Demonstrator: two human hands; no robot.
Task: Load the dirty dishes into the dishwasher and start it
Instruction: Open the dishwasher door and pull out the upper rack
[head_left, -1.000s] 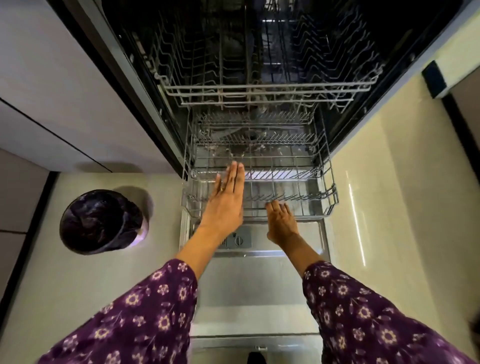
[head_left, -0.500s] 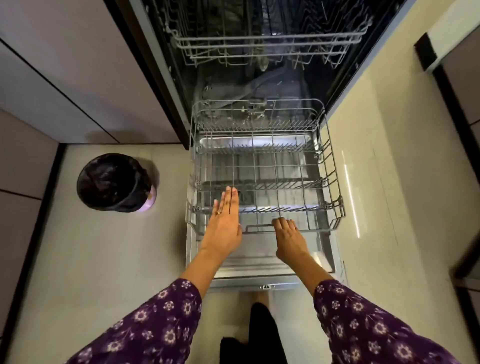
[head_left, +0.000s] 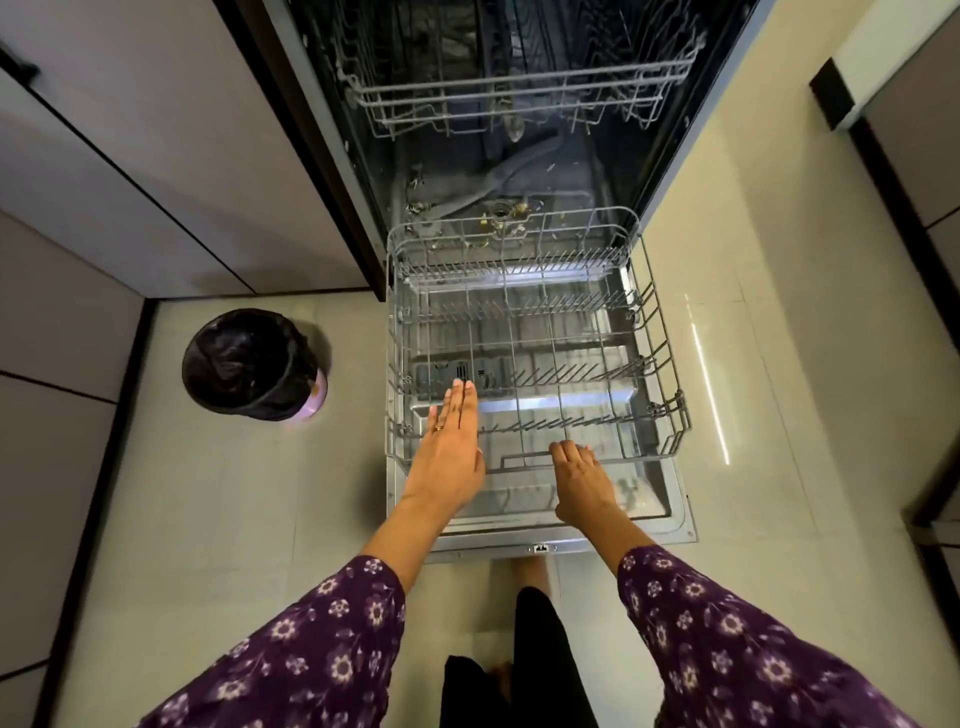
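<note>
The dishwasher stands open, its door (head_left: 672, 525) folded down flat in front of me. The grey wire lower rack (head_left: 662, 338) is drawn out over the door and holds no dishes. My right hand (head_left: 582, 483) hooks its fingers over the handle on the rack's front rim. Stretched flat with straight fingers, my left hand (head_left: 449, 457) lies above the rack's front left corner; I cannot tell whether it touches the wire. The upper rack (head_left: 519, 91) stays inside the dark tub, also without dishes. No dirty dishes are in view.
A round bin (head_left: 249, 364) lined with a black bag stands on the pale floor left of the door. Grey cabinet fronts (head_left: 156, 182) run along the left. A dark-edged panel (head_left: 909, 156) lies to the right. My feet are just below the door's edge.
The lower rack has slid out of the tub toward me over the door, my right hand moving back with its front rim. My left hand stayed flat above it.
</note>
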